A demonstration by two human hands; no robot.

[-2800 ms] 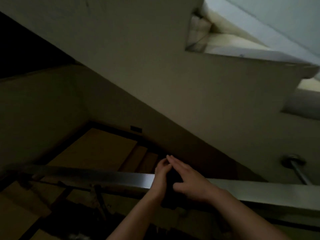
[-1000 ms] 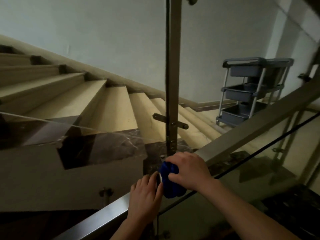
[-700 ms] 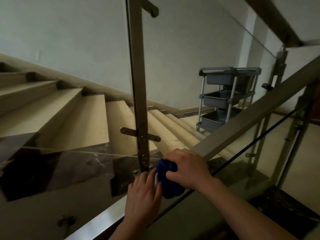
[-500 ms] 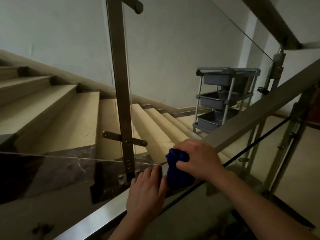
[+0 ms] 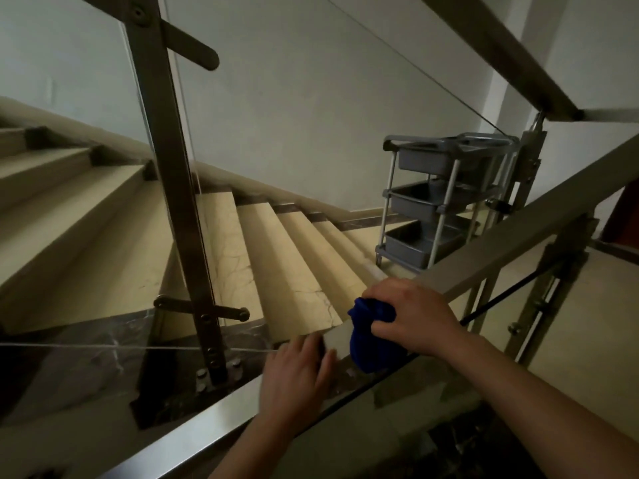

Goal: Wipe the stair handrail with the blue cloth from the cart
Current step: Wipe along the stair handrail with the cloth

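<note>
A metal stair handrail (image 5: 511, 233) runs diagonally from the lower left up to the right. My right hand (image 5: 411, 316) grips a bunched blue cloth (image 5: 371, 344) and holds it against the rail near the middle of the view. Just below it on the rail lies my left hand (image 5: 297, 378), fingers spread flat over the top of the rail. The grey three-tier cart (image 5: 439, 198) stands on the landing at the foot of the stairs, behind the rail.
Beige stone steps (image 5: 283, 257) descend beyond a glass panel. A metal baluster post (image 5: 173, 174) rises left of my hands. Another handrail (image 5: 498, 53) crosses the upper right. More posts (image 5: 549, 299) support the rail at the right.
The view swung from a dark stairwell to the lit flight. In the last second my right hand slid the cloth up along the rail, and my left hand followed behind it.
</note>
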